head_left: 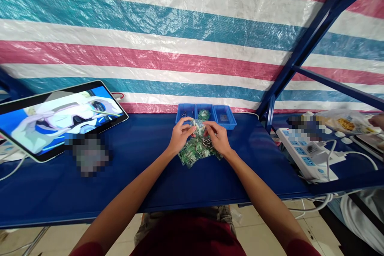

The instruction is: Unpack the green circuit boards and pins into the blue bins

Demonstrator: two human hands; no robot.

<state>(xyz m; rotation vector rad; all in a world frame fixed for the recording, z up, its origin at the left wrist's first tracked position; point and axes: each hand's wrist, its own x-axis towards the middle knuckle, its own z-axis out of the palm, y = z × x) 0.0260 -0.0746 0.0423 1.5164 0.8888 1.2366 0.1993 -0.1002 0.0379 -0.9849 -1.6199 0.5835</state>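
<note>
Between my left hand (182, 135) and my right hand (218, 137) is a small clear plastic bag (198, 127) with pale pieces inside. The fingers of both hands are closed on its sides. Right below lies a pile of small green-tinted bags (193, 152) holding metal-looking parts, spread on the blue table. Behind my hands stand three joined blue bins: the left bin (185, 113) holds a few small dark items, the middle one has clear greenish bags (204, 114), and the right bin (224, 117) holds something flat and hard to make out.
A tablet (66, 118) leans at the left of the blue table (135, 180), beside a blurred dark object. On the right are a blue post (271, 112), a white power strip (306, 154) with cables, and a plastic food bag (345, 122) near another person's hand (377, 121).
</note>
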